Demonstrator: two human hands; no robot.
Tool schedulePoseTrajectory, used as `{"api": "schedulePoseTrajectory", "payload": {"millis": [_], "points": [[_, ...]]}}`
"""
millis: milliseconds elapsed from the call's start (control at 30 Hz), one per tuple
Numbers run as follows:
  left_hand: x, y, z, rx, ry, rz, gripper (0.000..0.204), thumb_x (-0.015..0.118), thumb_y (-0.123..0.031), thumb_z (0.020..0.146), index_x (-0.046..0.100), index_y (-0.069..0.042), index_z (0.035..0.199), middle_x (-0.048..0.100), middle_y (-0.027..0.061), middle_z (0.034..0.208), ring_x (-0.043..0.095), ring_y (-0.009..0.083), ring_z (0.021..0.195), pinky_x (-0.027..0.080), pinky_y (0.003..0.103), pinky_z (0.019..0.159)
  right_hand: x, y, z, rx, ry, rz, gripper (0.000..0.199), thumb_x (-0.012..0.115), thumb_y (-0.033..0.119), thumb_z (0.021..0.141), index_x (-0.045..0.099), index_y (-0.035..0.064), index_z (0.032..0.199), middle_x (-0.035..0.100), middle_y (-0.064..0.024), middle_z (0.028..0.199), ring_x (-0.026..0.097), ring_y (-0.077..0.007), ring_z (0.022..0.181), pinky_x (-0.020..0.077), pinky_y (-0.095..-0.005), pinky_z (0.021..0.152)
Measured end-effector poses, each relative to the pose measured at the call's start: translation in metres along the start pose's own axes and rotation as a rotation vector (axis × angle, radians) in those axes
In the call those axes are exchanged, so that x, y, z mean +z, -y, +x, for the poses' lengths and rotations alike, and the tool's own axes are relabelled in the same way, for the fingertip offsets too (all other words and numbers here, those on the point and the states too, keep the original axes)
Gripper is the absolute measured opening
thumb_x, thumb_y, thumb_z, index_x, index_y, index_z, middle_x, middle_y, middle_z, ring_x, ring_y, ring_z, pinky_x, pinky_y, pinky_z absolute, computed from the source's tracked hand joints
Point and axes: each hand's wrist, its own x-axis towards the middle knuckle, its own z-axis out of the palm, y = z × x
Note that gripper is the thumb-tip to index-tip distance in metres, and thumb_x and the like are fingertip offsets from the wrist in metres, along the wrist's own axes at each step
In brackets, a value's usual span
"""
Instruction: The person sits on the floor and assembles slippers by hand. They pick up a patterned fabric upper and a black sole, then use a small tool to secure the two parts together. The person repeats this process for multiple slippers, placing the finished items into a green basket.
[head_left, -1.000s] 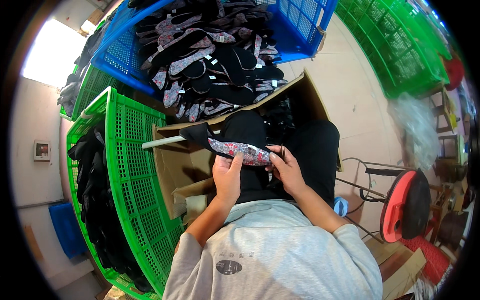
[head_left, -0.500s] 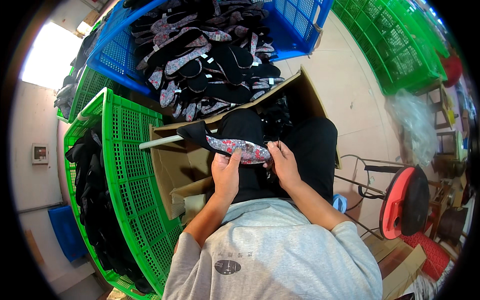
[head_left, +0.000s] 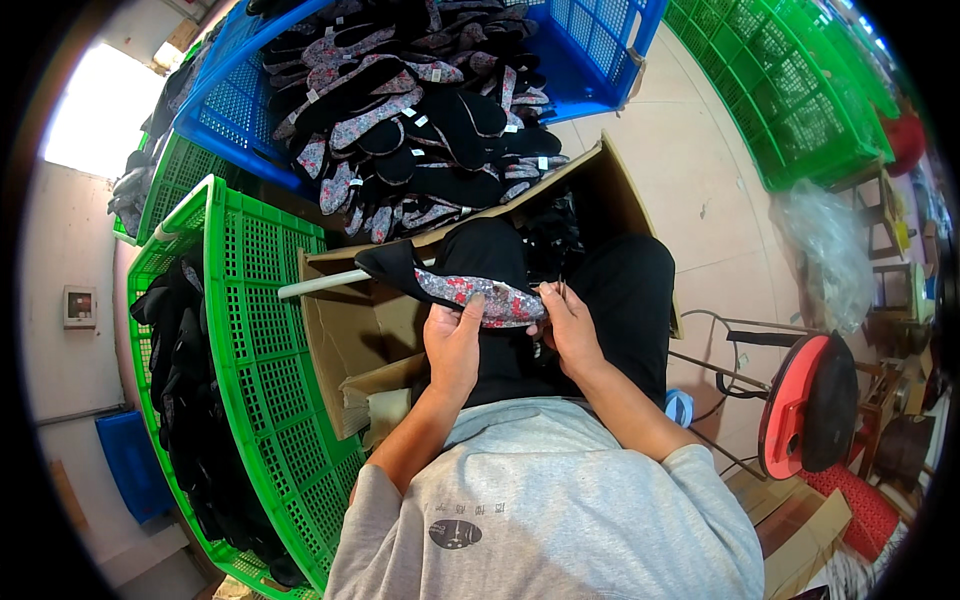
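A black slipper [head_left: 508,303] with a grey, red and white floral side lies across my lap, held up in both hands. My left hand [head_left: 455,340] is closed round its middle, thumb pressed on the floral cloth. The fingers of my right hand [head_left: 572,330] are closed at the slipper's right end. Something thin and dark sticks up by the right fingertips, too small to name. The slipper's black end points left, over a pale rod [head_left: 322,284]. Below the hands, an opened cardboard box [head_left: 345,330] stands round my knees, with dark pieces inside.
Ahead, a blue crate [head_left: 590,60] stands behind a heap of similar slippers [head_left: 420,130]. A green crate [head_left: 265,330] of black pieces stands close on the left. At right are another green crate [head_left: 770,90], a clear plastic bag [head_left: 830,255] and a red-and-black round seat [head_left: 800,405].
My right fingertips have shifted slightly to the right along the slipper's end. The left hand and the slipper have barely moved.
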Motion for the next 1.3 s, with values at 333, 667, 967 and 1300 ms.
{"api": "schedulePoseTrajectory", "payload": {"millis": [333,667,967,1300], "points": [[0.000,0.001,0.002,0.012,0.021,0.008,0.014,0.059,-0.005,0.098,0.058,0.000,0.111,0.067,0.0070,0.106,0.062,0.0117,0.095,0.049,0.028,0.088,-0.005,0.003,0.000,0.032,0.053,0.012,0.030,0.053,0.038,0.102,0.060,0.0107,0.112,0.065,0.0007,0.080,0.058,-0.0045,0.058,0.0317,-0.0171,0.044],[0.004,0.012,0.012,0.106,-0.009,0.147,0.011,0.061,-0.006,0.098,0.057,0.001,0.106,0.067,0.0057,0.100,0.061,0.0085,0.090,0.049,0.026,0.081,-0.039,0.003,0.012,-0.172,-0.032,-0.252,0.034,0.051,0.033,0.104,0.051,0.0046,0.123,0.068,-0.0050,0.108,0.050,-0.0059,0.067,0.0439,-0.0220,0.061],[0.009,0.013,0.015,0.101,-0.021,0.227,0.012,0.061,-0.007,0.098,0.057,0.002,0.105,0.068,0.0061,0.097,0.062,0.0083,0.085,0.050,0.025,0.075,-0.046,0.004,0.008,-0.398,0.026,-0.411,0.036,0.071,0.009,0.091,0.061,0.0027,0.125,0.066,-0.0043,0.111,0.062,-0.0127,0.102,0.0486,-0.0276,0.094],[0.013,0.011,0.014,0.080,-0.049,0.279,0.014,0.063,-0.007,0.098,0.058,0.004,0.105,0.069,0.0074,0.094,0.062,0.0086,0.082,0.050,0.026,0.072,-0.033,0.017,0.001,-0.535,-0.028,-0.625,0.036,0.077,0.010,0.083,0.069,0.0023,0.117,0.070,-0.0089,0.111,0.064,-0.0177,0.102,0.0488,-0.0290,0.093]]}}
